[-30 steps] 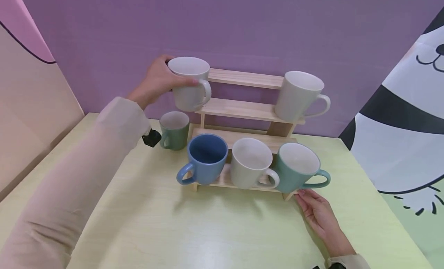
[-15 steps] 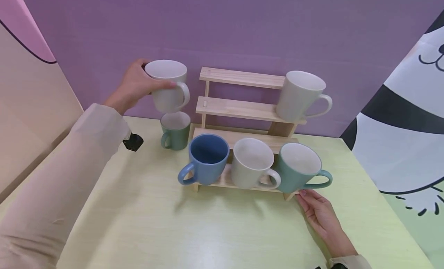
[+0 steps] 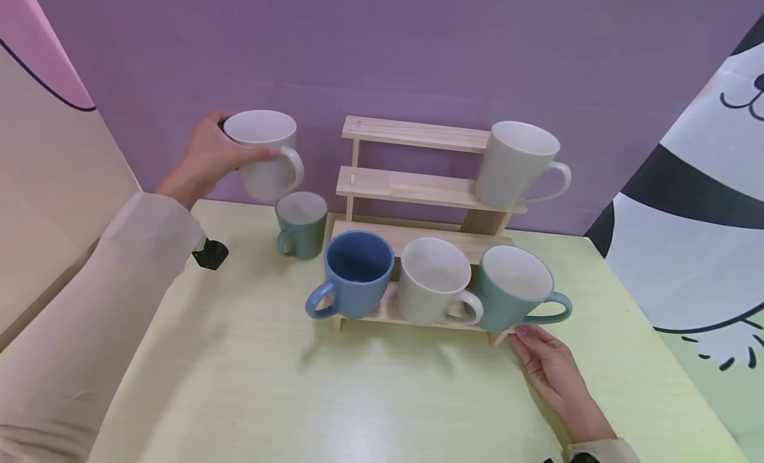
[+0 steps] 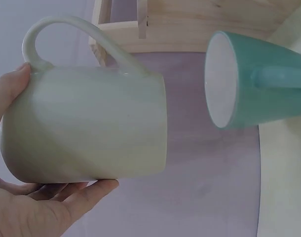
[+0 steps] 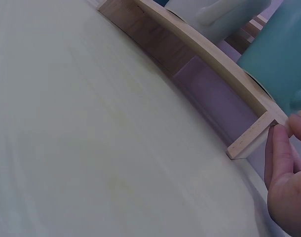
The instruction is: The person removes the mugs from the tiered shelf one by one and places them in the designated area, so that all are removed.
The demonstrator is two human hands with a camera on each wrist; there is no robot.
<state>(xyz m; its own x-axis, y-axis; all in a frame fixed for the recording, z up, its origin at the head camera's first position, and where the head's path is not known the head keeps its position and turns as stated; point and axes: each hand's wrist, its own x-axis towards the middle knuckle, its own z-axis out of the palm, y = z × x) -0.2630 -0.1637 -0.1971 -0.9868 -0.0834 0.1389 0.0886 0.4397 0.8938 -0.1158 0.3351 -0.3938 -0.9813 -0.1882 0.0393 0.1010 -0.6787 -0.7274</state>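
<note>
My left hand point(image 3: 205, 156) grips a white mug point(image 3: 265, 174) round its body near the rim, with the thumb by the handle. This mug hangs in the air at the back left, its handle towards the right. Just below it in the head view, a small green mug point(image 3: 306, 234) stands on the table. At the rack's front right corner, my right hand point(image 3: 552, 370) pinches the end of the lowest shelf of the wooden step rack point(image 3: 412, 188). The right wrist view shows the fingers point(image 5: 282, 153) against the shelf's end, beside its short leg.
Along the lowest shelf stand a blue mug point(image 3: 357, 287), a white mug point(image 3: 426, 297) and a teal mug point(image 3: 507, 300). Another white mug point(image 3: 516, 171) sits high at the rack's right end. A purple wall point(image 3: 418, 52) rises directly behind the table point(image 3: 358, 396).
My left hand has carried the white mug leftward, away from the rack's upper left end, and slightly down. My right hand and the rack have stayed put.
</note>
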